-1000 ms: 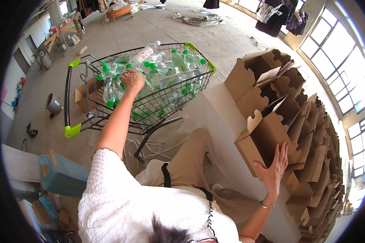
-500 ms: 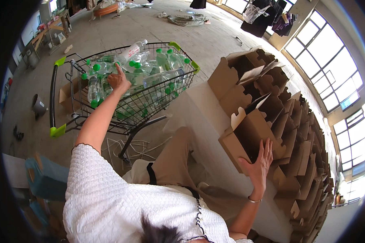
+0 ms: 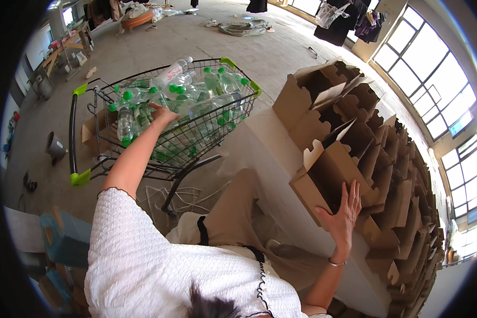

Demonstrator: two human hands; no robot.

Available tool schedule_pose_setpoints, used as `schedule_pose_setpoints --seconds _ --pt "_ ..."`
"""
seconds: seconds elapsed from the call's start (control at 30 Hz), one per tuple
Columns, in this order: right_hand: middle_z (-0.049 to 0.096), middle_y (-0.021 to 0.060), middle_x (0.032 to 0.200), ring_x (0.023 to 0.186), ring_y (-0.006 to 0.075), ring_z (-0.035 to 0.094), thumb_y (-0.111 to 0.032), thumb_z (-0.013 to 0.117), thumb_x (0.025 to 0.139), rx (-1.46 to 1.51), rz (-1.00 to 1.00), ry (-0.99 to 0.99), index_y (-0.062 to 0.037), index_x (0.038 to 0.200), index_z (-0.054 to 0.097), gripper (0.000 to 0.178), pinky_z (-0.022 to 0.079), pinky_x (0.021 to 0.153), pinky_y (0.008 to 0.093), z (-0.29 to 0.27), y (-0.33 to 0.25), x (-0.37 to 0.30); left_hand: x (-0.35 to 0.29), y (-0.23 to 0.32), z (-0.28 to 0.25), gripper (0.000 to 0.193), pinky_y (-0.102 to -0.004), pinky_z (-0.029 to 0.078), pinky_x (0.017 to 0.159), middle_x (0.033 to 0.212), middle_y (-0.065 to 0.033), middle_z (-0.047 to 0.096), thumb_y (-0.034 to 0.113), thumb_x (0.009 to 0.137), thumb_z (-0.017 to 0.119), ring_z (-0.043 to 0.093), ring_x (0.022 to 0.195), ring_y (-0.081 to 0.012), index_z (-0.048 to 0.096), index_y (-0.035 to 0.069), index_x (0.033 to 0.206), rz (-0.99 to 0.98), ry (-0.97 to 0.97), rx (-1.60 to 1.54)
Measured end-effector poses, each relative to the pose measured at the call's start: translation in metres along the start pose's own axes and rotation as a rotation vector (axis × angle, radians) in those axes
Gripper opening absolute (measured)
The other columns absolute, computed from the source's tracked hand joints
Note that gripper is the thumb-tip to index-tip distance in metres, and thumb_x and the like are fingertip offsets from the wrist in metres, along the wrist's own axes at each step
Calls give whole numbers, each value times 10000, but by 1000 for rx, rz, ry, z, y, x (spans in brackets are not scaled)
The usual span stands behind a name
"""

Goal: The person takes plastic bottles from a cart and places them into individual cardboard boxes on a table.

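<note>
- Clearly heaped in a shopping cart, the plastic bottles (image 3: 230,82) are see-through and shiny, most topped with bright green caps; they lie and lean at all angles, and some show through the wire sides.
- One bottle with a white label (image 3: 170,73) and red marks rests tilted on top of the heap, its pale cap toward the far rim.
- The left hand (image 3: 164,114) is over the bottles near the cart's middle; its fingers are partly lost among them, so I cannot tell how tight its grip is or whether it has hold of one.
- The shopping cart (image 3: 73,139) is black wire with lime-green corners.
- To the right, the right hand (image 3: 343,214) touches the near edge of an open cardboard box (image 3: 305,197), its grip spread wide, thumb well apart from the fingers.
- That box is plain brown and tilted, with notched flaps standing up.
- Beside it, more brown boxes (image 3: 400,228) stand packed in rows.
- Under the cart, white strips (image 3: 196,200) lie tangled on the concrete floor (image 3: 196,37).
- Farther off are a grey bucket (image 3: 55,146), dark hanging clothes (image 3: 338,29) and tall windows (image 3: 426,71).
</note>
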State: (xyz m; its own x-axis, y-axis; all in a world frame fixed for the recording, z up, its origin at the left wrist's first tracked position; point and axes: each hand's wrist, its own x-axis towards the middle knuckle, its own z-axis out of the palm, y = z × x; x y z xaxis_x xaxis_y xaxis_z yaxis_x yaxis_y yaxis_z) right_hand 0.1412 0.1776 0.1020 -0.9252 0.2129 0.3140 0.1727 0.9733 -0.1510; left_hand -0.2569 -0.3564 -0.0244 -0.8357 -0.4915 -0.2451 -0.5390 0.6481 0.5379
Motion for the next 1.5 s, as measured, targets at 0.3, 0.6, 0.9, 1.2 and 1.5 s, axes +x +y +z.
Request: schedule_pose_setpoints --seconds 0.3,0.6,0.9,1.2,1.5 --pt "243 162 1695 1576 311 201 -482 872 707 61 1 -17 -50 1554 393 1065 161 1267 517 0 -4 5 68 -24 -32 521 -455 581 831 1069 -163 686 280 826 734 680 939 -337 593 12 1250 107 -376 -1569" --pt "261 162 1686 1576 306 201 -496 873 692 50 16 -2 -43 1553 396 1085 165 1271 491 -3 1 2 -153 26 -102 589 -377 513 754 1143 -231 570 459 1002 631 562 860 -287 567 -73 1246 635 -957 -1911" --pt "307 153 1659 1570 283 219 -520 867 716 228 44 69 -63 1625 224 1204 165 1283 465 2 18 2 -333 125 -40 834 -429 580 894 1215 -210 664 418 933 723 689 997 -309 377 -46 1534 755 -1200 -1504" --pt "287 163 1660 1571 291 207 -456 933 638 369 85 159 -52 1630 174 1313 161 1294 457 3 22 1 -440 215 34 669 -351 551 986 1233 -106 682 -62 725 849 682 1087 -177 574 25 1329 1331 -998 -962" --pt "252 165 1669 1575 307 187 -425 962 581 449 132 262 -69 1633 157 1371 179 1284 469 10 27 -1 -423 244 98 650 -303 511 936 1092 -58 671 13 688 816 649 1010 -154 542 51 1277 1640 -952 -286"
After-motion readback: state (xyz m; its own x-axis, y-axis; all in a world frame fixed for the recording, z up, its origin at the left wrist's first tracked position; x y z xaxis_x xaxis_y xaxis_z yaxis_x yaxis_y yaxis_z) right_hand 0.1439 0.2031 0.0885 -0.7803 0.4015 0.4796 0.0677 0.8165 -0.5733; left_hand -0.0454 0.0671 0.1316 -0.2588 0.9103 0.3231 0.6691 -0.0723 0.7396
